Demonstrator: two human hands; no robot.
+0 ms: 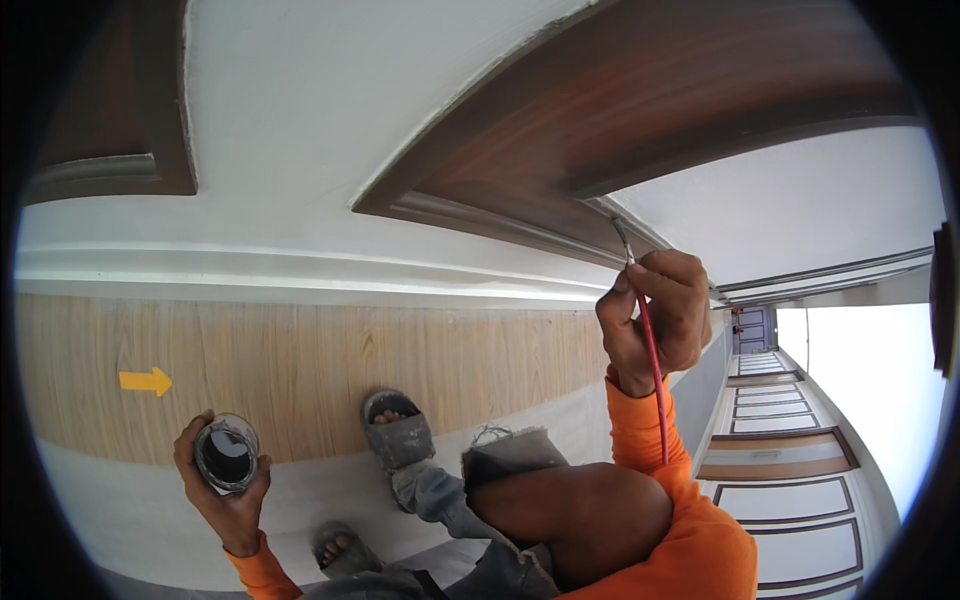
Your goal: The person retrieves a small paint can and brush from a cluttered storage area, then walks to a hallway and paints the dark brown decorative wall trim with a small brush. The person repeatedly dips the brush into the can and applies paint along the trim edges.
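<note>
My right hand (672,312) pinches a slim paintbrush (650,350) by its red handle, close to the metal ferrule. Its dark bristles meet the edge of a brown wooden door or panel frame (480,195), where the brown borders a white surface (790,195). Down at the left, my left hand (218,505) is wrapped round a small clear cup (228,455) holding dark paint-like liquid. The cup is well apart from the brush. Orange sleeves cover both my forearms.
A white wall with a ridged baseboard (250,275) borders the wood-look floor (300,350), which bears a yellow arrow (146,381). My bent knee (590,515) and grey sandals (398,430) are below. Another brown panel (110,100) is upper left; a panelled corridor wall (790,500) runs along the right.
</note>
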